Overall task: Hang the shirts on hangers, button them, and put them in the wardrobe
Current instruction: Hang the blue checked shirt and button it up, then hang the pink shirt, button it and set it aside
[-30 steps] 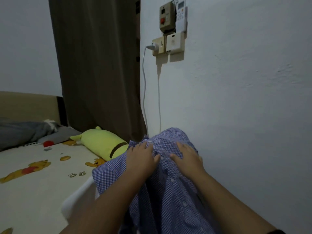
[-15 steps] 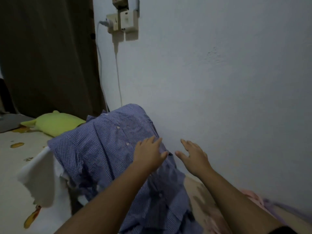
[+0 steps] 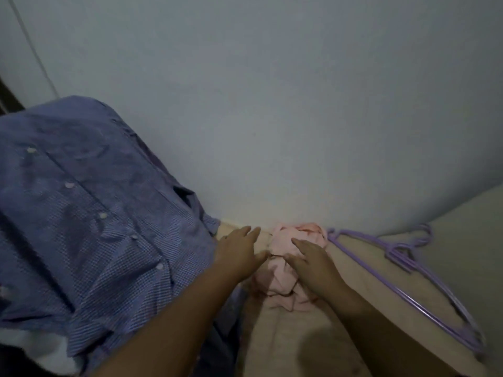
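While a second ago both hands lay on the blue checked cotton shirt (image 3: 89, 213), left hand (image 3: 239, 251) now hovers, fingers spread, and right hand (image 3: 310, 257) rests flat on crumpled pink garment (image 3: 285, 268). Purple plastic hangers (image 3: 408, 257) lie nearby on the bed (image 3: 353, 268); next shirt likely begins.

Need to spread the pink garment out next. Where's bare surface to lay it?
Bare beige surface lies between the pink garment and the purple hangers, and in front of the garment between the forearms. It is crowded on the left: the blue checked shirt reaches the left hand. The right hand is over the garment.
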Tool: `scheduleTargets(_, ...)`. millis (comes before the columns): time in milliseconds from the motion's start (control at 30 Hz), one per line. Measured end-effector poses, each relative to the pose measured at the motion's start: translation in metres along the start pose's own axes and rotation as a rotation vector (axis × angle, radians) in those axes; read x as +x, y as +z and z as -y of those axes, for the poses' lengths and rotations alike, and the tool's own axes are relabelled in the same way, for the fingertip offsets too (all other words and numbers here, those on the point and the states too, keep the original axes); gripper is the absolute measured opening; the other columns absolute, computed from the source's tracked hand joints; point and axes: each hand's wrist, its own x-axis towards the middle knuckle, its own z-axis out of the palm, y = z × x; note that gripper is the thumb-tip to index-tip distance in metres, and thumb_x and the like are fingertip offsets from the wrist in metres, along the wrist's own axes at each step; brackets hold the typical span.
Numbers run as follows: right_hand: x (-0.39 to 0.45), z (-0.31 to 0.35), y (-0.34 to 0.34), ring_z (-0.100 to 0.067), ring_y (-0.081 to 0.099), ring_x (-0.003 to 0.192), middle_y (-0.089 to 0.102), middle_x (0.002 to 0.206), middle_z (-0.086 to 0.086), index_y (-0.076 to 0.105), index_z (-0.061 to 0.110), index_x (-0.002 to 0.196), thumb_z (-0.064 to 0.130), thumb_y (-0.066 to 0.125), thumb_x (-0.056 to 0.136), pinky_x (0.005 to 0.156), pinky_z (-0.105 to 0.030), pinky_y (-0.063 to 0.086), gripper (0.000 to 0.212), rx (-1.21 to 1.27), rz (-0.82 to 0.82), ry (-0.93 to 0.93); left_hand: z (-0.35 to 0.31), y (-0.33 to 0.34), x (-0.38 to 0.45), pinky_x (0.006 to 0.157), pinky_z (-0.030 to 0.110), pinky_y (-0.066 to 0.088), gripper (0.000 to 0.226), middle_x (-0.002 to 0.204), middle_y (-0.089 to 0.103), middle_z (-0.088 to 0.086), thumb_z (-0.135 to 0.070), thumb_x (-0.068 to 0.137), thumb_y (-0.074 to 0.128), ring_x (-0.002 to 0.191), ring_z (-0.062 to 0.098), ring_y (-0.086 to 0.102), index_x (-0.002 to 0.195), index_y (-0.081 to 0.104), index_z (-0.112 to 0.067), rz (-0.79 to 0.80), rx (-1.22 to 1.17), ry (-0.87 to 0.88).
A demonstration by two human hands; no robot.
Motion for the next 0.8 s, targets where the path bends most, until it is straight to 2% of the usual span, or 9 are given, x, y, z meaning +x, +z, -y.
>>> scheduleTargets(167,0.005,-0.056,0.0,-0.017,0.046,0.127,0.051,0.139,0.0,0.051,0.021,0.135,0.041,0.055,0.092,0.107,-0.031,0.035,0.048,0.07,-0.022,0.12,-0.024,0.045,0.037,0.107,0.034,0.033,0.068,0.153,0.033,-0.001,-0.052,0.092,0.05,0.138,0.02,0.033,0.15,0.028,-0.025,0.052,-0.117,0.062)
scheduleTargets(300,0.018,-0.086,0.002,-0.019,0.044,0.128,0.05,0.14,-0.003,0.051,0.016,0.135,0.036,0.059,0.091,0.107,-0.031,0.033,0.049,0.156,-0.019,0.172,-0.035,0.073,0.063,0.109,0.034,0.031,0.073,0.157,0.026,-0.002,-0.052,0.089,0.054,0.14,0.019,0.029,0.151,0.024,-0.026,0.114,-0.197,0.092)
scheduleTargets(400,0.033,-0.102,0.012,-0.02,0.034,0.136,0.037,0.149,-0.005,0.041,0.019,0.142,0.051,0.049,0.09,0.111,-0.033,0.026,0.062,0.053,0.037,0.17,-0.036,0.092,0.076,0.114,0.038,0.028,0.08,0.161,0.012,-0.003,-0.055,0.088,0.056,0.145,0.018,0.019,0.152,0.015,-0.031,0.171,-0.234,0.075)
scheduleTargets(467,0.042,-0.108,0.019,-0.021,0.031,0.138,0.035,0.15,-0.004,0.035,0.023,0.145,0.063,0.037,0.081,0.113,-0.04,0.024,0.076,0.003,0.062,0.204,-0.032,0.106,0.08,0.114,0.041,0.029,0.086,0.162,0.007,-0.003,-0.055,0.086,0.058,0.146,0.018,0.017,0.153,0.009,-0.032,0.256,-0.277,0.049)
scheduleTargets(500,0.044,-0.11,0.022,-0.022,0.032,0.137,0.038,0.148,-0.002,0.033,0.025,0.145,0.065,0.035,0.081,0.113,-0.042,0.021,0.076,0.003,0.077,0.24,-0.029,0.112,0.08,0.113,0.04,0.031,0.088,0.162,0.009,-0.002,-0.055,0.086,0.059,0.146,0.018,0.02,0.153,0.008,-0.031,0.299,-0.308,0.03)
scheduleTargets(600,0.04,-0.115,0.032,-0.022,0.044,0.127,0.053,0.133,0.0,0.038,0.023,0.142,0.054,0.041,0.094,0.111,-0.035,0.02,0.057,0.129,0.086,0.302,-0.022,0.122,0.074,0.104,0.032,0.038,0.087,0.154,0.033,-0.002,-0.054,0.084,0.062,0.135,0.018,0.041,0.153,0.012,-0.034,0.356,-0.359,-0.018)
scheduleTargets(667,0.034,-0.12,0.035,-0.025,0.052,0.116,0.062,0.117,-0.002,0.051,0.022,0.129,0.057,0.04,0.093,0.107,-0.042,0.032,0.051,0.192,0.017,0.307,-0.02,0.12,0.071,0.102,0.029,0.041,0.082,0.147,0.045,-0.003,-0.054,0.082,0.064,0.126,0.016,0.051,0.15,0.023,-0.035,0.378,-0.39,-0.039)
scheduleTargets(700,0.031,-0.121,0.034,-0.024,0.056,0.108,0.065,0.106,-0.001,0.058,0.024,0.117,0.061,0.039,0.089,0.099,-0.043,0.04,0.05,0.22,-0.026,0.312,-0.019,0.117,0.071,0.1,0.029,0.043,0.078,0.143,0.05,-0.002,-0.053,0.081,0.067,0.121,0.015,0.054,0.148,0.032,-0.032,0.416,-0.423,-0.052)
scheduleTargets(800,0.023,-0.121,0.026,-0.017,0.059,0.075,0.061,0.072,0.005,0.055,0.024,0.076,0.057,0.041,0.092,0.07,-0.032,0.046,0.039,0.289,-0.05,0.311,-0.015,0.103,0.071,0.081,0.025,0.053,0.065,0.119,0.065,-0.004,-0.046,0.075,0.077,0.084,0.017,0.068,0.132,0.057,-0.025,0.635,-0.598,-0.114)
